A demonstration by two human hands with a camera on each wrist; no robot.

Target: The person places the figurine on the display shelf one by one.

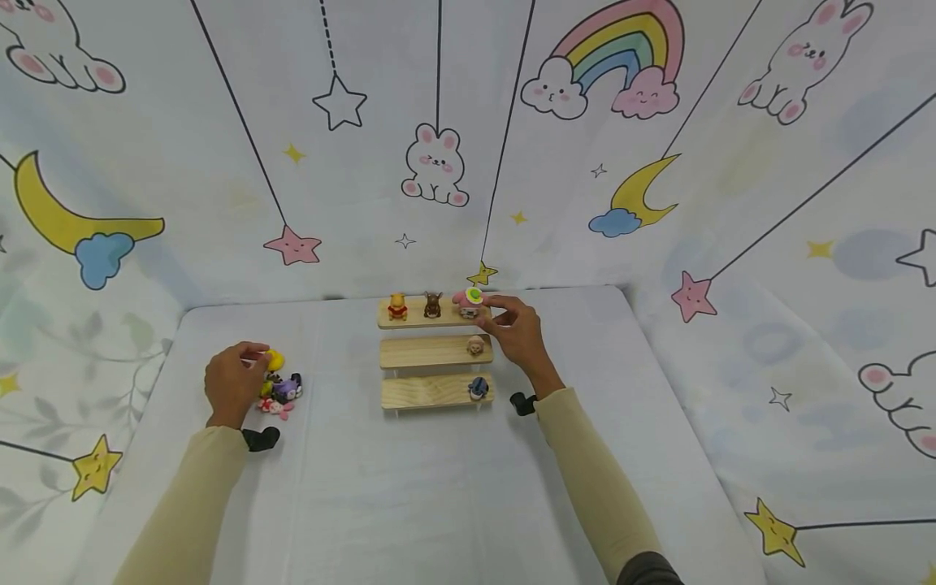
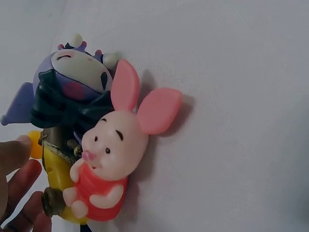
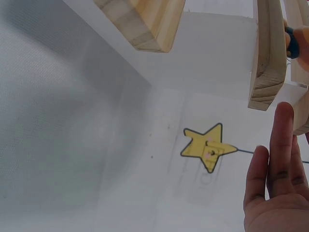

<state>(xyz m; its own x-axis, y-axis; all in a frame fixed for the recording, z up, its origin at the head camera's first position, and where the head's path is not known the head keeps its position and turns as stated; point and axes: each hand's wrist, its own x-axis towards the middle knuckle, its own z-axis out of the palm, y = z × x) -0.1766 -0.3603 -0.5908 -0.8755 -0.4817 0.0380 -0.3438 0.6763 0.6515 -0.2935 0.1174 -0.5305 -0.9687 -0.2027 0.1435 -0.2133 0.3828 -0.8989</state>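
Observation:
In the head view, my right hand (image 1: 517, 331) pinches a pink figurine (image 1: 468, 309) with a green and yellow top at the right end of the top shelf (image 1: 413, 320). From the right wrist view, some fingers of that hand (image 3: 280, 164) stretch beside the shelf ends; the figurine's grip is out of sight there. My left hand (image 1: 236, 382) has thumb and fingertips at a yellow figurine (image 1: 275, 360) in a small pile. Close by lie a purple figurine (image 2: 72, 72) with a dark bow and a pink piglet figurine (image 2: 116, 150) in red.
A bear figurine (image 1: 397, 307) and a brown figurine (image 1: 433, 306) stand on the top shelf. One tan figurine (image 1: 475, 345) is on the middle shelf (image 1: 424, 353), a blue one (image 1: 478, 388) on the bottom shelf (image 1: 424, 395). A printed cloth backdrop (image 1: 366, 179) rises behind the white table (image 1: 380, 496).

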